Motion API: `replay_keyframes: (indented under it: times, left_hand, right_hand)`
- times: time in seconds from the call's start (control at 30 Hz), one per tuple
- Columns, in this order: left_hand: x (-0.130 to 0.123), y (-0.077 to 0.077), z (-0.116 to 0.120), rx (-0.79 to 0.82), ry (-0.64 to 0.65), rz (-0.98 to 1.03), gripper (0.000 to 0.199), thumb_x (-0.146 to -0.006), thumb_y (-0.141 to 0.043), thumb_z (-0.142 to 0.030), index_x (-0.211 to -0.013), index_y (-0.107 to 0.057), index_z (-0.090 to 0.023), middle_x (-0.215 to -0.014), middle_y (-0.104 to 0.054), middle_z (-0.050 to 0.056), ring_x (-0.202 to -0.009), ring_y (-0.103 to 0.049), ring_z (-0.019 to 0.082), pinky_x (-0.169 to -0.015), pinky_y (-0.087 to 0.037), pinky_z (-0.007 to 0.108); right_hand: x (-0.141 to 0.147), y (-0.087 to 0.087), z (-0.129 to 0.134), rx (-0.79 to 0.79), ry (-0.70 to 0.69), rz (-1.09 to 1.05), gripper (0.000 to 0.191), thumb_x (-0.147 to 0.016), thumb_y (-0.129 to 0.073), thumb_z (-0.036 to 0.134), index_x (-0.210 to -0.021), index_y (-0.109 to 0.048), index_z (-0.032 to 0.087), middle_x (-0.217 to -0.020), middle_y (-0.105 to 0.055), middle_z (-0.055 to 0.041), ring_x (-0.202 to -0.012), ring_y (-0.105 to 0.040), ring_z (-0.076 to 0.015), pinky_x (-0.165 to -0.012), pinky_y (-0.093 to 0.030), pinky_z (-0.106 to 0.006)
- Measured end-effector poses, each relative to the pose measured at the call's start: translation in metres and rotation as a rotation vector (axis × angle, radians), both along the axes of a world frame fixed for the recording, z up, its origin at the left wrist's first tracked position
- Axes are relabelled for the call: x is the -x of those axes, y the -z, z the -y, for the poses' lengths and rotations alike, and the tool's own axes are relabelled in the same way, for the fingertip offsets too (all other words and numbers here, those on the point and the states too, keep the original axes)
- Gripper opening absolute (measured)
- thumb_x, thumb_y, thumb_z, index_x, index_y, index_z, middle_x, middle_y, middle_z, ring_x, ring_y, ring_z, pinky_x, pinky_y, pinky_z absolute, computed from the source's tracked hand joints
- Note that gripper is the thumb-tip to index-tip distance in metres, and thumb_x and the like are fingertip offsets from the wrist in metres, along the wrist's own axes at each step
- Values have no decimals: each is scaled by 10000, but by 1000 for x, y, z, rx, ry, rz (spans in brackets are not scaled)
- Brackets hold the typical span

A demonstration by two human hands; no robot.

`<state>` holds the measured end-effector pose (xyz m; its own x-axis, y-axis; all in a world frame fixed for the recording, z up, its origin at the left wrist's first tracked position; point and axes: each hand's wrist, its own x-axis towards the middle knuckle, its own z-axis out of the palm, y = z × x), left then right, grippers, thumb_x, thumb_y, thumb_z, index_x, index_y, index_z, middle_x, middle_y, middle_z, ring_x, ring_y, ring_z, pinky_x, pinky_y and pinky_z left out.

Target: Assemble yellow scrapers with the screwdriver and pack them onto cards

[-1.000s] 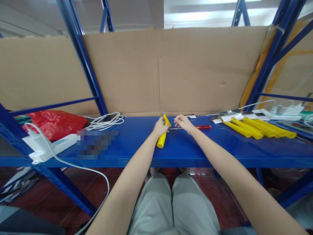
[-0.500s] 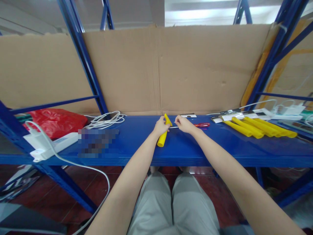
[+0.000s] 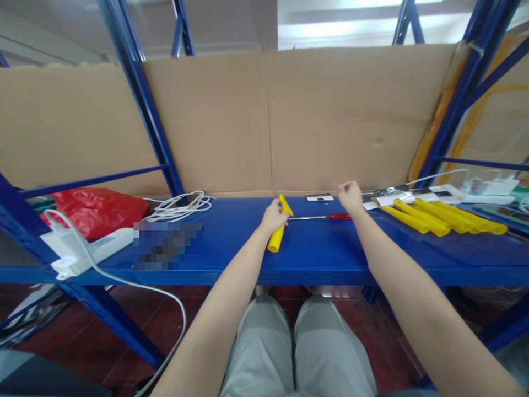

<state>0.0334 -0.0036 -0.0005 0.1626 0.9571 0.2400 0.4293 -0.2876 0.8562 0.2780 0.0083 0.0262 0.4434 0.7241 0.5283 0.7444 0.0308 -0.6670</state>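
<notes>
- Gripping the yellow piece [image 3: 276,241] in the left hand [image 3: 273,219], fully wrapping around its middle, at the centre of the blue shelf [image 3: 231,242].
- Holding it well to the left of the right hand [image 3: 351,197]; touching it with the left hand alone, by far the nearer.
- Running its long axis front to back, leaning slightly right at the far end.
- Pointing its narrower, flared end away from the body; facing its round end toward the near edge.
- Lying crosswise to that axis, just right of the left hand: the red-handled screwdriver [image 3: 340,216], pointing its shaft left toward the yellow piece, not showing clearly any contact.
- Hovering with the right hand near the handle's right end, apparently curling inward; cannot tell how tightly, or around what.
- Lying farther right: a row of yellow pieces [image 3: 442,216], slanting away to the left.
</notes>
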Motion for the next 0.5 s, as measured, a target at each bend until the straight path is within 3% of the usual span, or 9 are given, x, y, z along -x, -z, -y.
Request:
replay_keyframes:
  times: [0.13,0.37,0.5]
  left_hand:
    - [0,1,0,-13,-4,-10,534,-749,-582,-78,-1257,-430,-140,-1132,-645,138,-503,-620,74,-476,-449,175]
    - [-3,0,1,-23,-6,-19,480,-761,-585,-77,-1216,-442,-138,-1088,-667,113,-476,-592,57,-456,-434,159]
    - [-4,-1,3,-5,-4,-1,467,-771,-581,-67,-1210,-441,-142,-1089,-667,113,-464,-580,47,-445,-426,149]
  right_hand:
    - [-25,3,-13,116,-33,-101,259,-848,-405,124,-921,-653,104,-961,-692,-148,-887,-640,-198,-779,-472,-252]
    - [-44,7,-34,480,-194,308,159,-718,-546,72,-723,-698,120,-785,-707,-85,-829,-653,-209,-755,-471,-247]
    - [-37,18,-55,520,-177,407,152,-700,-619,162,-805,-710,101,-763,-702,-117,-776,-659,-225,-739,-483,-285]
